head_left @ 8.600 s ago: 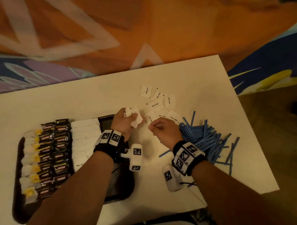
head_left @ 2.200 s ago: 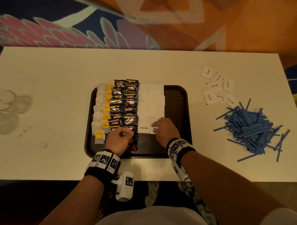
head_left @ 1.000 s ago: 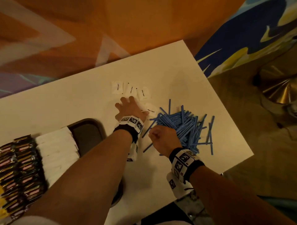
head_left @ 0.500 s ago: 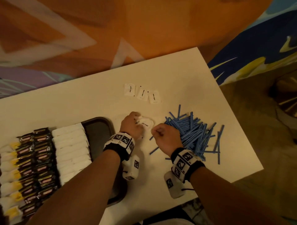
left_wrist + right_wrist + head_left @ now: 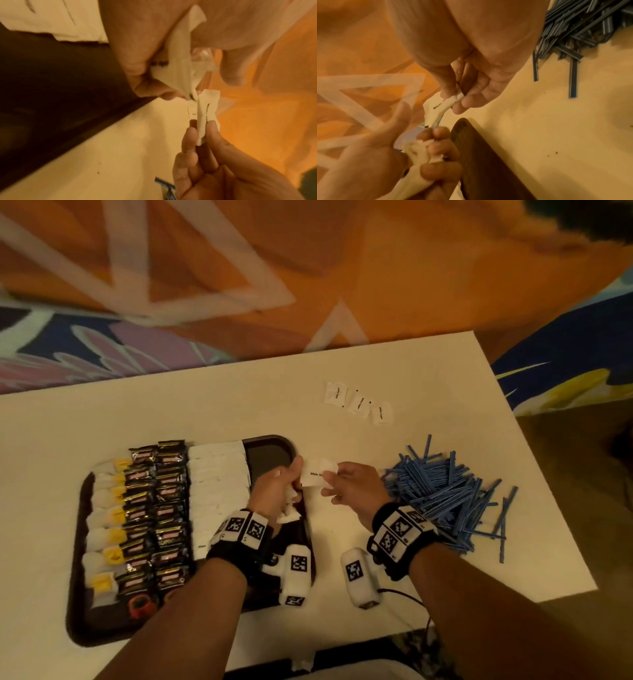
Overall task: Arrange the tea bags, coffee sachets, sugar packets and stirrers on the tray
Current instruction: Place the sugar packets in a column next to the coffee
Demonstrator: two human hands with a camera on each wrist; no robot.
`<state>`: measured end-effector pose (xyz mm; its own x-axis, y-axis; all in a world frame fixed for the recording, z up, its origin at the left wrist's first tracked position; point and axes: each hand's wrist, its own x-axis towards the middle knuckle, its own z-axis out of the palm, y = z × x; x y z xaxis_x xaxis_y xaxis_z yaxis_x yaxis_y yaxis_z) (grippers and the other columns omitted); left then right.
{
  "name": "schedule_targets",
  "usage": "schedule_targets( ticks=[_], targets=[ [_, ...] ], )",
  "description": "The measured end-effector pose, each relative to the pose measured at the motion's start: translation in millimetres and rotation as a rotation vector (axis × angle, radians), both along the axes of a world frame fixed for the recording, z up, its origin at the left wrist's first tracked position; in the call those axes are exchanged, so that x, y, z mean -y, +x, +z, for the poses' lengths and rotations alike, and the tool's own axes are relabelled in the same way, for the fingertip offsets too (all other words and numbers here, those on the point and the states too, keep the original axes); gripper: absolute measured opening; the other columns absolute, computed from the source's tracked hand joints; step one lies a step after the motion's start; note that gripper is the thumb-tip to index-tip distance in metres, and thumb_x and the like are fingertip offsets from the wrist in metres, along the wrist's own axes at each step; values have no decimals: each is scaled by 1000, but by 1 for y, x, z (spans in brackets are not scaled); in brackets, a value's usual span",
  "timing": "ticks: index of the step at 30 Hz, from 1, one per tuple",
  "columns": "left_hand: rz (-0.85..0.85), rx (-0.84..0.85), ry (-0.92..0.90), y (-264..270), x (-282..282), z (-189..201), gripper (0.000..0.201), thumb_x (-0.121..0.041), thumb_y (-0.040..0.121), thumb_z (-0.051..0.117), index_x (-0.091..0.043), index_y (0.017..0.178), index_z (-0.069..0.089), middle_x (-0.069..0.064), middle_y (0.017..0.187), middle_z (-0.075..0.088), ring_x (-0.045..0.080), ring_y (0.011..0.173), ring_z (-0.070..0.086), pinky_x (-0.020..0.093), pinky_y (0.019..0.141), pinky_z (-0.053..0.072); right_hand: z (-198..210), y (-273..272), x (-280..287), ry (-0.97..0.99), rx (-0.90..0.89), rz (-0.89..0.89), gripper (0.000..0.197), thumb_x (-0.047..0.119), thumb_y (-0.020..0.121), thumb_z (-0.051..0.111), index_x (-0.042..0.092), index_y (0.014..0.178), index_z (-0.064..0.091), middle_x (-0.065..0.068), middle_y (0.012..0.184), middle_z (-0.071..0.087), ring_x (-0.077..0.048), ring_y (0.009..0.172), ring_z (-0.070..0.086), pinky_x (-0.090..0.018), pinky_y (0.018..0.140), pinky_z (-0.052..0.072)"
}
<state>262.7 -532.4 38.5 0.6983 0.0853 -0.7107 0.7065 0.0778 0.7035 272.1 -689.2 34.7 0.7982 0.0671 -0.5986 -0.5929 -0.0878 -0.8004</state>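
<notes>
My left hand (image 5: 277, 491) grips a bunch of white sugar packets (image 5: 289, 508) above the right end of the dark tray (image 5: 270, 451). My right hand (image 5: 346, 484) pinches one white sugar packet (image 5: 317, 474) by its end, held against the left hand's bunch. The left wrist view shows that packet (image 5: 206, 113) between thumb and finger; the right wrist view shows it (image 5: 440, 106) too. On the tray lie tea bags (image 5: 106, 515), coffee sachets (image 5: 156, 515) and a column of sugar packets (image 5: 215, 487). Three loose sugar packets (image 5: 358, 404) lie on the table. Blue stirrers (image 5: 445, 491) are piled to the right.
The white table (image 5: 102, 419) ends close behind the loose packets and just right of the stirrer pile. A patterned orange, purple and blue floor (image 5: 308, 268) lies beyond. The tray's right strip holds no items. A cable (image 5: 404, 594) trails near the front edge.
Both hands have pulled back from the loose packets toward the tray's right end. The left hand has gathered several packets, and the right hand now pinches one packet. Three loose packets stay on the table.
</notes>
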Motion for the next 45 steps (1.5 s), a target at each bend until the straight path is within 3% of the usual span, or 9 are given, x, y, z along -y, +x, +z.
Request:
schedule_targets(
  ticks=[5,12,15,20,25,28,36,40,45],
  targets=[
    [25,147,196,-29,-34,7,23,-36,87,67,-12,86,67,2,62,57,14,51,47,20,41,38,9,-15,-30,-80,77,151,8,12,86,69,17,82,68,-4,80,71,-16,70,68,-25,57,48],
    [49,120,308,-67,-78,11,33,-34,94,57,-6,79,67,7,59,57,12,50,50,13,44,39,21,-48,-77,44,55,324,10,8,86,69,17,90,69,-5,83,72,-13,73,67,-22,60,50],
    [40,139,377,-85,-97,6,44,-36,95,54,2,74,64,11,60,56,17,54,51,20,53,42,16,-64,-97,29,29,358,5,11,86,70,12,91,71,-4,81,71,-13,74,65,-23,62,50],
    [12,93,567,-119,-136,-9,47,-45,94,50,-10,67,64,7,69,64,26,69,60,35,70,47,-14,-89,-125,-167,25,368,19,18,83,75,9,99,70,-7,91,73,-18,76,70,-20,55,50],
    [235,-44,413,-151,-167,-11,38,-38,97,50,-8,78,66,6,69,62,21,60,54,34,66,45,-37,-108,-139,-311,26,388,13,24,82,75,27,82,62,-4,94,72,-18,85,71,-32,73,59],
    [278,-38,395,-168,-181,-11,37,-38,96,51,-8,79,65,6,68,61,20,61,54,34,66,44,-44,-114,-152,-369,42,386,14,27,82,75,28,82,62,-4,95,73,-16,88,70,-39,83,58],
    [351,-51,326,-194,-207,-16,30,-33,95,55,-8,80,62,4,64,56,16,55,46,27,53,38,-49,-113,-182,-475,67,318,19,26,83,74,13,97,69,0,91,72,-9,78,67,-21,76,51],
    [342,-54,317,-200,-213,-16,31,-32,95,55,-4,88,63,5,66,56,16,55,46,26,52,37,-52,-112,-188,-571,58,343,19,32,83,74,17,91,66,-1,90,71,-13,86,67,-24,79,51],
    [339,-102,231,-200,-217,-18,30,-34,93,58,-5,92,61,5,68,56,16,54,48,24,46,37,-45,-113,-188,-658,50,338,22,36,82,74,19,86,60,7,85,56,-6,75,49,-23,66,41]
  ],
)
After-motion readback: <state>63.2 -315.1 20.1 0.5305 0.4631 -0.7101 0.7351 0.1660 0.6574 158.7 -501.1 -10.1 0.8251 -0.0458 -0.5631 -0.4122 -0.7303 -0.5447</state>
